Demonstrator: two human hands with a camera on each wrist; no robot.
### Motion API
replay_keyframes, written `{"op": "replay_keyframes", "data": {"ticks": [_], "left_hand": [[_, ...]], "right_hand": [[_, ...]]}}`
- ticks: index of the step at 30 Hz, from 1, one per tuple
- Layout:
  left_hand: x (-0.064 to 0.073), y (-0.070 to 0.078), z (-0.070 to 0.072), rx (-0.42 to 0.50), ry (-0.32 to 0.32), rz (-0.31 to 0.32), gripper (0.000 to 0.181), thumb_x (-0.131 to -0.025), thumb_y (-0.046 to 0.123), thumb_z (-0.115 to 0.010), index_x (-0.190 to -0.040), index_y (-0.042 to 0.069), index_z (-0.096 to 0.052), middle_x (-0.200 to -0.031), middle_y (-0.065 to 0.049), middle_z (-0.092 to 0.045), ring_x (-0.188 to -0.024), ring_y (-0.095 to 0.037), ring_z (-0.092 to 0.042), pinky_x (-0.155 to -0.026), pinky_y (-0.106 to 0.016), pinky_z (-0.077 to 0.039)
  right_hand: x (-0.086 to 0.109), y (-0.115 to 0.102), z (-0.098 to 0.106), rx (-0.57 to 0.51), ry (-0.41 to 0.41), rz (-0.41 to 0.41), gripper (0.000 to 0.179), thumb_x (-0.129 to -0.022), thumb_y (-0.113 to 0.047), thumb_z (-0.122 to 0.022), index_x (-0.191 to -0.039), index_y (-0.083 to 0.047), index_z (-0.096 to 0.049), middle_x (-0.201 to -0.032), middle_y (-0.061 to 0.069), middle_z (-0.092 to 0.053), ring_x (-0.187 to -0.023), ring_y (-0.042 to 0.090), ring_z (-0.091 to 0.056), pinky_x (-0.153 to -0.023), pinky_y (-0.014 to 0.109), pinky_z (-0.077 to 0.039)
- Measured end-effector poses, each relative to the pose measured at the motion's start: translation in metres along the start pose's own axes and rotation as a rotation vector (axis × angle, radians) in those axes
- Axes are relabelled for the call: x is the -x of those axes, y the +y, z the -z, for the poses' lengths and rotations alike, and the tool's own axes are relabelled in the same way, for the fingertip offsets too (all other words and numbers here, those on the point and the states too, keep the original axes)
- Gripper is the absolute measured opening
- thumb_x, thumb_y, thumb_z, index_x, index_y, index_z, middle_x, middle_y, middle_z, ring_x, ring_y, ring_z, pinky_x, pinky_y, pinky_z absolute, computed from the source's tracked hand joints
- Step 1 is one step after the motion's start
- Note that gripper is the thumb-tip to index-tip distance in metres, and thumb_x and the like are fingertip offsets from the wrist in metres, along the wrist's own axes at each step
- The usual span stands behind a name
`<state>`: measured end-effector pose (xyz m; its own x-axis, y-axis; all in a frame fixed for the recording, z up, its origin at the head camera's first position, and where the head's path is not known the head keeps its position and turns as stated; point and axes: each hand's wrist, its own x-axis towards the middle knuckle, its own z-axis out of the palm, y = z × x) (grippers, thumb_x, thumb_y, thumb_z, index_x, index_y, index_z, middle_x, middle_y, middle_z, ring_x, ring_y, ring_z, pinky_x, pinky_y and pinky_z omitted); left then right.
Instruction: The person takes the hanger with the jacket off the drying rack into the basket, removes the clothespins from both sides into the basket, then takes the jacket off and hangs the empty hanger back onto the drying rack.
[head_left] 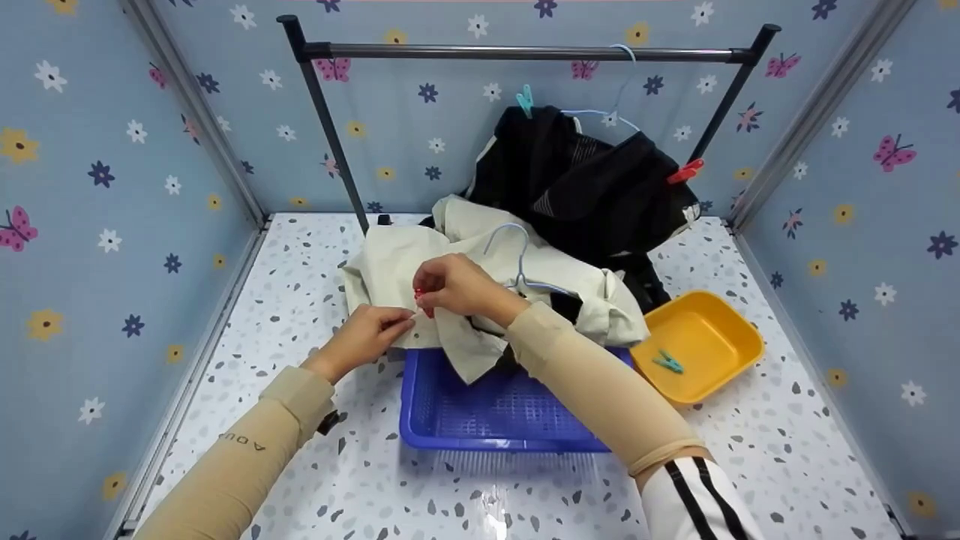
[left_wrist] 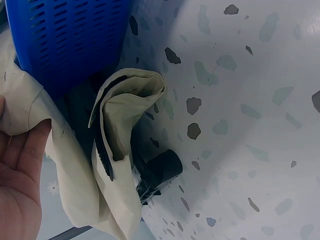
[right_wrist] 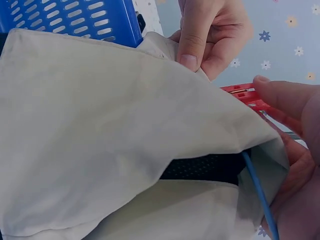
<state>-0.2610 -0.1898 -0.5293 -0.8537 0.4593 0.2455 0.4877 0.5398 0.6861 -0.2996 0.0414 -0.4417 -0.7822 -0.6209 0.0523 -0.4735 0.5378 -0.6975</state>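
A cream garment [head_left: 401, 259] with a black mesh lining [right_wrist: 205, 169] lies bunched over the back of a blue plastic basket [head_left: 517, 444]. A light blue hanger [head_left: 522, 262] is inside it, hook upward. My left hand [head_left: 361, 336] pinches the garment's edge between thumb and fingers on the left. Just beside it, my right hand [head_left: 465, 285] pinches a red clothespin [right_wrist: 245, 94] against the fabric. Whether the clothespin's tips bite the cloth cannot be seen. In the left wrist view, a folded cream part [left_wrist: 120, 115] hangs by the basket.
Behind stands a dark metal rack [head_left: 450, 51]. Black clothing [head_left: 592, 187] hangs there on a blue hanger, with a teal clothespin [head_left: 526, 101] and a red one [head_left: 685, 172]. A yellow tray [head_left: 754, 337] at right holds a teal clothespin [head_left: 668, 361]. Patterned walls enclose the speckled table.
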Motion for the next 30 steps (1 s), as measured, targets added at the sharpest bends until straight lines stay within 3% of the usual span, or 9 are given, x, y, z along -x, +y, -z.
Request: {"op": "replay_keyframes", "data": {"ticks": [7, 11, 16, 24, 30], "left_hand": [[-0.001, -0.001, 0.000, 0.007, 0.003, 0.002, 0.015, -0.109, 0.006, -0.071, -0.108, 0.003, -0.086, -0.084, -0.005, -0.076, -0.073, -0.002, -0.053, -0.074, -0.020, -0.045], [-0.002, 0.000, 0.000, 0.000, 0.001, -0.001, 0.015, -0.109, 0.007, -0.071, -0.108, 0.003, -0.086, -0.087, -0.006, -0.079, -0.074, -0.003, -0.053, -0.075, -0.021, -0.047], [-0.002, 0.001, 0.000, -0.006, -0.006, 0.006, 0.015, -0.109, 0.007, -0.072, -0.111, 0.001, -0.086, -0.091, -0.008, -0.082, -0.075, -0.002, -0.056, -0.075, -0.021, -0.049], [-0.002, 0.002, 0.003, 0.026, -0.049, 0.045, 0.016, -0.111, 0.010, -0.070, -0.107, 0.005, -0.084, -0.073, 0.005, -0.061, -0.064, -0.001, -0.052, -0.065, -0.021, -0.045], [-0.002, 0.003, 0.004, 0.007, -0.042, 0.027, 0.015, -0.110, 0.008, -0.070, -0.109, 0.005, -0.085, -0.079, 0.001, -0.069, -0.069, -0.002, -0.053, -0.070, -0.021, -0.046]], "right_hand": [[0.002, 0.000, 0.000, -0.124, 0.042, 0.030, 0.007, -0.100, -0.002, -0.081, -0.105, 0.002, -0.078, -0.095, 0.022, -0.083, -0.074, 0.002, -0.064, -0.069, 0.017, -0.046], [0.001, -0.001, 0.001, -0.172, 0.081, 0.060, 0.007, -0.099, 0.001, -0.080, -0.104, 0.005, -0.078, -0.096, 0.023, -0.082, -0.075, 0.002, -0.063, -0.070, 0.017, -0.047], [0.003, -0.002, 0.002, -0.167, 0.106, 0.074, 0.015, -0.098, -0.002, -0.083, -0.110, 0.005, -0.077, -0.101, 0.023, -0.082, -0.080, 0.003, -0.064, -0.075, 0.015, -0.050], [0.009, -0.009, 0.003, -0.175, 0.131, 0.124, 0.019, -0.094, -0.002, -0.083, -0.111, 0.004, -0.075, -0.099, 0.018, -0.078, -0.085, 0.001, -0.063, -0.078, 0.012, -0.052], [0.018, -0.014, 0.007, -0.180, 0.144, 0.163, 0.019, -0.093, -0.001, -0.082, -0.109, 0.004, -0.074, -0.097, 0.018, -0.077, -0.085, 0.003, -0.064, -0.077, 0.015, -0.054]]}}
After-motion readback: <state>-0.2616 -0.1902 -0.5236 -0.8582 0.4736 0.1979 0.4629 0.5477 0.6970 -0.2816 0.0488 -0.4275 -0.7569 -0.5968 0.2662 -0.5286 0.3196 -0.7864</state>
